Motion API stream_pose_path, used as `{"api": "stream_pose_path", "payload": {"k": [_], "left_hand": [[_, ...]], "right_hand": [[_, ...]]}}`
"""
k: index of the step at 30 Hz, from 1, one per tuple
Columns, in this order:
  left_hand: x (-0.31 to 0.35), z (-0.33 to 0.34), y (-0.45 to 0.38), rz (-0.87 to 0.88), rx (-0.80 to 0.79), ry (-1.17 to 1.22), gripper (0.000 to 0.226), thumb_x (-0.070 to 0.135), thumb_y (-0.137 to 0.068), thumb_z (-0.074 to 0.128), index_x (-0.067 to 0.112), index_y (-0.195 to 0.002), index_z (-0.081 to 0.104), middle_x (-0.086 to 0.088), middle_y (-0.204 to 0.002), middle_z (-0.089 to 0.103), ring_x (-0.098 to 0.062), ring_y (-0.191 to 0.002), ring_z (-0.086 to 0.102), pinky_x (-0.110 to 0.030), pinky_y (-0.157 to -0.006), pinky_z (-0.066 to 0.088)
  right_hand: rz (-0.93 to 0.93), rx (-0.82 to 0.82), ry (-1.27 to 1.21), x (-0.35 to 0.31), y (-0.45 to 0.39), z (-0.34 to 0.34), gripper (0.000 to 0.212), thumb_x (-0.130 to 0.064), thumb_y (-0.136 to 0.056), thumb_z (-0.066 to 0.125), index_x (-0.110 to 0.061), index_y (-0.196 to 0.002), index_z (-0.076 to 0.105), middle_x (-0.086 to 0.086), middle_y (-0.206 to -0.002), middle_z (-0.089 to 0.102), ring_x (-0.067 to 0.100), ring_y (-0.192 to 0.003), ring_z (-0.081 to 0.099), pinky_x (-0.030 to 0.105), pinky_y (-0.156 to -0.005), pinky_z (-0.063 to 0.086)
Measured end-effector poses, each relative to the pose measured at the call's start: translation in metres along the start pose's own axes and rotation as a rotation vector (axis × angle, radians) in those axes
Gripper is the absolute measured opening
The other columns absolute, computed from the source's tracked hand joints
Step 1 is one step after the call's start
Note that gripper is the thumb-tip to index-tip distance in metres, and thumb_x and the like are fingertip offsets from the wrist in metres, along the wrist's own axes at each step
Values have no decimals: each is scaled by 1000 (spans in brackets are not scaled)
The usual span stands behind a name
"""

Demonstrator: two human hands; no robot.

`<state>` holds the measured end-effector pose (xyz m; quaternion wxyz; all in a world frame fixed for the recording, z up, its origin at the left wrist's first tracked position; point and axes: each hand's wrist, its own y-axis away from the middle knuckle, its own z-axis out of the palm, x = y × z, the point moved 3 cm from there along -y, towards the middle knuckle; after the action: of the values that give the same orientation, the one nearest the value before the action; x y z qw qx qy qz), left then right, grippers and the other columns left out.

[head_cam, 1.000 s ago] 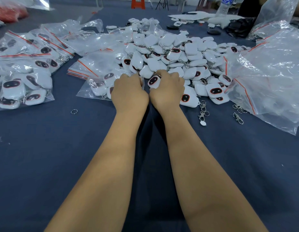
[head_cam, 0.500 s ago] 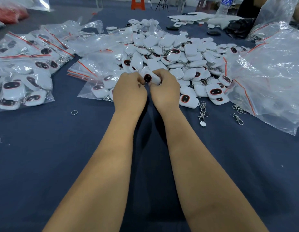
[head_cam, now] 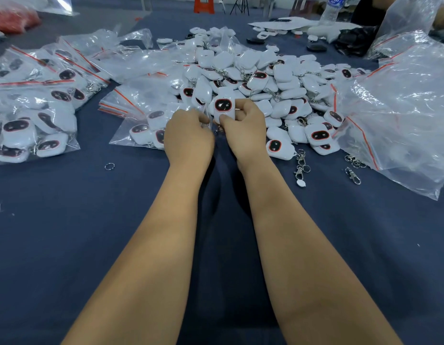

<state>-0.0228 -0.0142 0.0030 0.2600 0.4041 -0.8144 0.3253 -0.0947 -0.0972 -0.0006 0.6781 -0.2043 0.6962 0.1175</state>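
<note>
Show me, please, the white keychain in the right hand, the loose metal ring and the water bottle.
white keychain (head_cam: 223,105): head view, on its dark face.
loose metal ring (head_cam: 105,166): head view, on its left rim.
water bottle (head_cam: 329,14): head view, on its clear body.

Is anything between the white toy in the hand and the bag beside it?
Nothing visible does. The right hand pinches the white toy close beside the left hand, whose fingers pinch the plastic bag at its edge. No other thing shows between toy and bag.
</note>
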Motion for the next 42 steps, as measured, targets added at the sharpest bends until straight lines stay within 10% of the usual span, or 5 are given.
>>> {"api": "stream_pose_path", "payload": {"k": [10, 17, 42], "left_hand": [[-1, -3, 1, -167, -36, 625, 25, 14, -79, 57, 24, -91, 76, 7, -79, 73, -10, -69, 62, -27, -65, 49], [1, 2, -1, -213, -111, 603, 21, 20, -81, 56, 22, -95, 73, 2, -87, 72, -20, -76, 60, -49, -84, 54], [4, 3, 0, -167, -138, 508, 7, 30, -84, 59, 35, -81, 63, 9, -88, 72, -15, -73, 60, -45, -85, 55]], "right_hand": [[-35, -132, 4, -1, 2, 5, 27, 6, -87, 59, -21, -90, 57, 3, -90, 71, 17, -90, 68, 32, -87, 56], [20, -140, -78, 0, 3, 3, 23, 6, -86, 63, -6, -105, 62, 13, -97, 74, 20, -87, 69, 34, -83, 57], [77, -151, -137, -2, 0, 3, 26, 2, -93, 48, 3, -114, 64, 7, -90, 67, 6, -67, 63, 15, -60, 51]]}}
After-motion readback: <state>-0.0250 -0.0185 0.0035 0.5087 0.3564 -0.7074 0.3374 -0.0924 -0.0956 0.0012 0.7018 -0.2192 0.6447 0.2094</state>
